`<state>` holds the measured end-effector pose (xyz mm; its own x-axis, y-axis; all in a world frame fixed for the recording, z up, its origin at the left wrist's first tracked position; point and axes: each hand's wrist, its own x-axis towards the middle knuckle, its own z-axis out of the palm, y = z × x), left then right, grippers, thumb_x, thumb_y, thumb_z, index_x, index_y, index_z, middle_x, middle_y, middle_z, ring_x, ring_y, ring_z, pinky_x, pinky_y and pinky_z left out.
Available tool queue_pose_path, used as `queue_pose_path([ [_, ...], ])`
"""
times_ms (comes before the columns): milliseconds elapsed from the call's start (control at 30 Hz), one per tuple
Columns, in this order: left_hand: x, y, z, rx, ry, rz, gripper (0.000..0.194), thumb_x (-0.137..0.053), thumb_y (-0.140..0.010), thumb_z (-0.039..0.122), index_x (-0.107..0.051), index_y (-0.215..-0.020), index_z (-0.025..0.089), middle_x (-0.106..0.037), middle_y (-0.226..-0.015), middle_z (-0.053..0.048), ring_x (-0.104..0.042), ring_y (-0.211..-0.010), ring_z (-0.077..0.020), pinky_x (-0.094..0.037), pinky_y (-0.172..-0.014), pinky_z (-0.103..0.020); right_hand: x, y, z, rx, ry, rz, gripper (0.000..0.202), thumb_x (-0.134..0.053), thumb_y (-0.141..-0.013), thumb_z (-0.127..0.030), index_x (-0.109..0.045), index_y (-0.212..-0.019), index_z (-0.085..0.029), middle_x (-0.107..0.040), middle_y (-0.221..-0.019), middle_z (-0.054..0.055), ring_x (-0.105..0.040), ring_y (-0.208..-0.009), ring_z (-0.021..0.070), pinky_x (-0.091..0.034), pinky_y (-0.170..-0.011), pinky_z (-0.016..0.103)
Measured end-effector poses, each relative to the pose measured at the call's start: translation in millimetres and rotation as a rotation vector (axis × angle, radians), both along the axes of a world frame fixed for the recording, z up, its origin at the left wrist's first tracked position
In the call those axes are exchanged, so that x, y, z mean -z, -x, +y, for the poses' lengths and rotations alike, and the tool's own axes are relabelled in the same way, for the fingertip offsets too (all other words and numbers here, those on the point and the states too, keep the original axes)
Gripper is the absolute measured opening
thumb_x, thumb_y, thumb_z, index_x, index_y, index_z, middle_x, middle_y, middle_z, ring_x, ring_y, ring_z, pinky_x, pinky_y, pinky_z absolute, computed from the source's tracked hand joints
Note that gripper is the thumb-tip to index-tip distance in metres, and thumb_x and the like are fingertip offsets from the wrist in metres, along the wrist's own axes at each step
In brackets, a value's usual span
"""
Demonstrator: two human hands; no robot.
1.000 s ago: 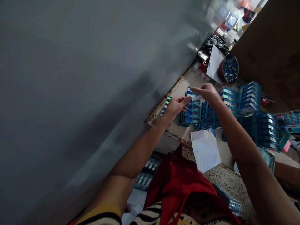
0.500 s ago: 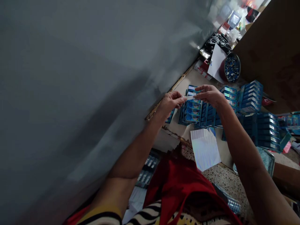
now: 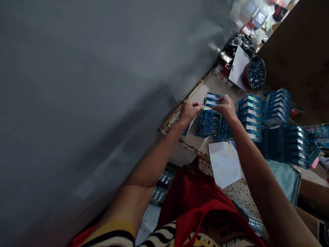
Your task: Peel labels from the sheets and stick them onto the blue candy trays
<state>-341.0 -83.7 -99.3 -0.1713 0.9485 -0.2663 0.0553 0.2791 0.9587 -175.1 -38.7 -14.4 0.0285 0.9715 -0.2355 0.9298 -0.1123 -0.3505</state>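
Note:
Between my two hands, a small shiny white label (image 3: pixel 207 108) is stretched over a row of blue packs (image 3: pixel 211 122). My left hand (image 3: pixel 189 110) pinches its left end with closed fingertips. At the other end, my right hand (image 3: pixel 226 107) has its thumb and fingers pressed together on the label. Some packs at the far end of the row carry white labels; the nearer ones show bare blue fronts. A white sheet (image 3: pixel 224 164), with a few label-like strips along its top, hangs over the table's front edge.
More stacks of blue packs (image 3: pixel 250 115) stand to the right, with others (image 3: pixel 295 145) beyond. A tub of small blue and white pieces (image 3: pixel 256 73) sits behind. The grey wall (image 3: pixel 89 85) closes off the left. A tray (image 3: pixel 284 178) lies at lower right.
My right hand has drawn slightly left and its fingers have closed up more. The label stays between both hands, and the left hand has barely shifted.

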Motion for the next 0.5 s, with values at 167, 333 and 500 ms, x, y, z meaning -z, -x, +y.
queue_pose_path([
  [167,6.9,0,6,-0.023,0.016,0.141,0.023,-0.077,-0.072,0.037,-0.067,-0.063,0.018,-0.055,-0.053,0.002,-0.053,-0.059,-0.0142,-0.038,-0.055,-0.024,-2.2,3,4,-0.005,0.015,-0.047,0.039,-0.081,-0.068,-0.023,-0.062,-0.102,-0.021,-0.073,-0.116,0.013,-0.065,-0.110,0.0331,-0.052,-0.088,0.041],
  [333,5.3,0,6,-0.006,0.067,0.207,0.023,-0.072,-0.074,0.039,-0.071,-0.068,0.017,-0.061,-0.059,0.000,-0.057,-0.063,-0.0155,-0.042,-0.058,-0.025,3.5,4,12,-0.029,0.063,0.015,0.029,-0.078,-0.065,-0.016,-0.056,-0.082,-0.022,-0.071,-0.094,0.006,-0.066,-0.098,0.0289,-0.054,-0.085,0.041],
  [500,-1.1,11,9,0.041,0.074,0.094,0.019,-0.071,-0.074,0.034,-0.069,-0.068,0.016,-0.058,-0.058,0.000,-0.052,-0.056,-0.0127,-0.040,-0.057,-0.025,7.7,3,17,0.000,0.222,0.319,0.030,-0.073,-0.064,-0.006,-0.049,-0.073,-0.022,-0.055,-0.065,-0.004,-0.061,-0.069,0.0178,-0.052,-0.068,0.031],
])
